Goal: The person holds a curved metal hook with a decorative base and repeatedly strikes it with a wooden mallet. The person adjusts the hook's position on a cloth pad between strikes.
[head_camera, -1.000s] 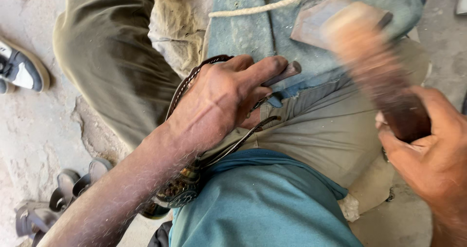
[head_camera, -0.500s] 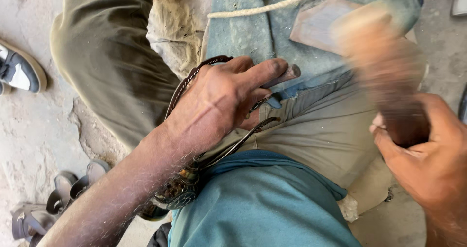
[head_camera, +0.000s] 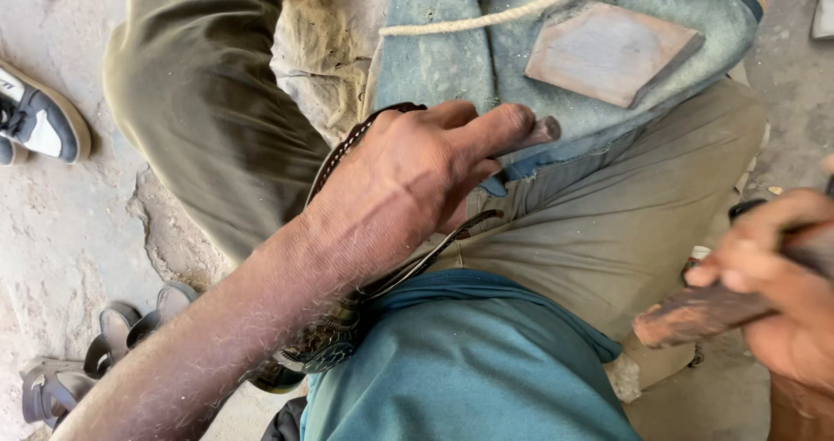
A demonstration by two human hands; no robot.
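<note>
Where the fingers of the left hand (head_camera: 408, 180) close, they pinch a short dark metal punch (head_camera: 540, 132), its blunt tip showing just past the fingertips at 3 o'clock from the knuckles. The same hand rests on a dark braided leather strap (head_camera: 347, 150) that loops out from under the palm toward 10 o'clock and again toward 5 o'clock, then runs down along the forearm to an ornate patterned buckle piece (head_camera: 323, 345) at 7 o'clock.

The right hand (head_camera: 782, 285), at the frame's 4 o'clock edge, is wrapped tight around a worn, reddish-brown wooden mallet handle (head_camera: 695, 315), whose chipped end points toward 8 o'clock; the far end is cut off by the frame. The two hands are well apart.

Beneath the left hand: a faded blue denim cloth (head_camera: 452, 67) spread over the lap, dusty. On it, at 1 o'clock from the punch, lies a flat rectangular stone slab (head_camera: 608, 50), tilted. A pale twisted rope (head_camera: 512, 11) crosses the cloth at 12 o'clock.

Surroundings: olive trouser leg (head_camera: 200, 111) at 10 o'clock; grey-beige trouser leg (head_camera: 608, 215) at 3 o'clock; teal shirt (head_camera: 452, 371) at 6 o'clock. On the cracked concrete floor (head_camera: 61, 224): a grey and white sneaker (head_camera: 39, 119) at 9 o'clock, grey sandals (head_camera: 95, 358) at 8 o'clock.
</note>
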